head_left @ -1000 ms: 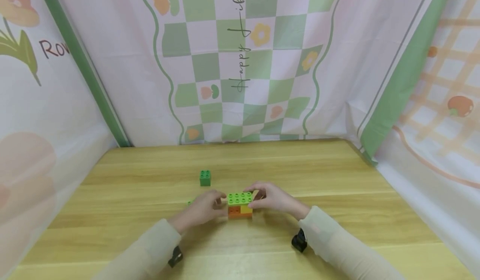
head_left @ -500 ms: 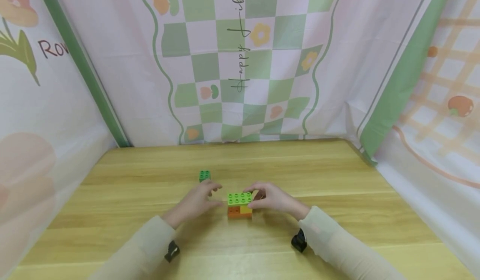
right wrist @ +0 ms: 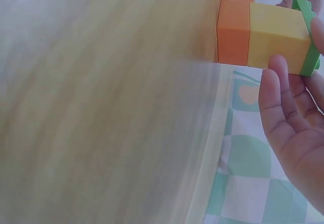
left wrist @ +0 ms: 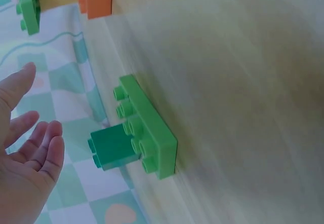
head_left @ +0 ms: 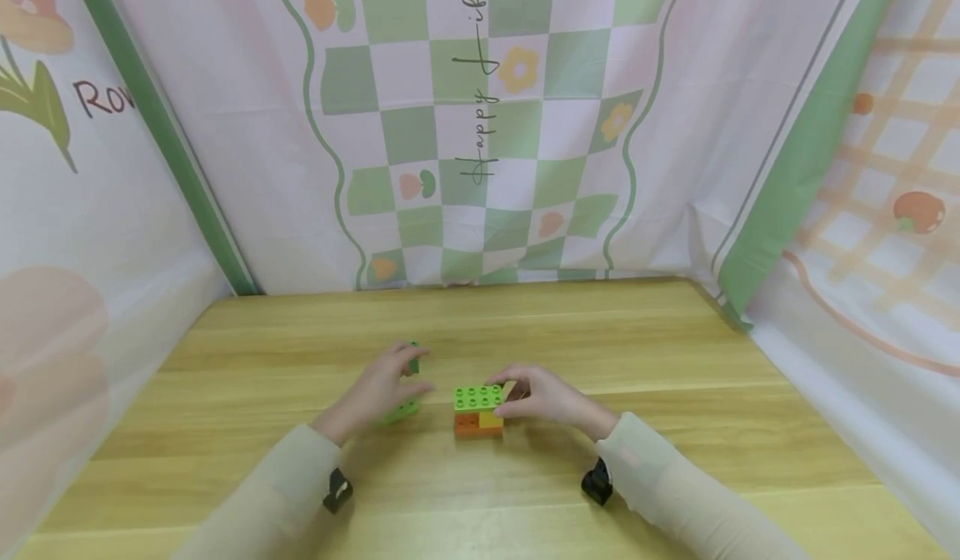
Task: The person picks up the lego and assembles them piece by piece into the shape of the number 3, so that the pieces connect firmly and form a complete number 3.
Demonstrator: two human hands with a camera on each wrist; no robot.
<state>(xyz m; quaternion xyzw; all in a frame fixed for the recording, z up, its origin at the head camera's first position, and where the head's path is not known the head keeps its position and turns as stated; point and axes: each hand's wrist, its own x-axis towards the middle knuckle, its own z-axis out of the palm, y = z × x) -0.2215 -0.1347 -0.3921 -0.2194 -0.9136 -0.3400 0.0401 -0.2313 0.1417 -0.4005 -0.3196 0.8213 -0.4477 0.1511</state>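
We think the likeliest trouble sits at the left end of the stack. There, the lime-green plastic plate with eight studs [head_left: 478,397] is carried by a square yellow plastic block [right wrist: 278,34] only towards its right, so its left part overhangs the orange plastic base brick [right wrist: 233,26]; pressing down on that overhang could lever the plate loose. If the right hand [head_left: 546,395] tugs sideways, the stack could slide or tip on the pale wooden table [head_left: 600,335]. A low sweep of the left hand [head_left: 375,390] could topple the small dark-green plastic cube brick [left wrist: 114,147] or shove the loose light-green studded plastic plate [left wrist: 148,112].

As for the fingers, we see the right ones curled round the stack's right end, thumb at the near corner, index finger at the far one. The left fingers are loosely bent, apart from the thumb, holding nothing. In the left wrist view, the cube brick and loose plate lie clear of those fingertips; in the head view, the left hand hides most of the cube brick, and the loose plate shows just below the thumb.
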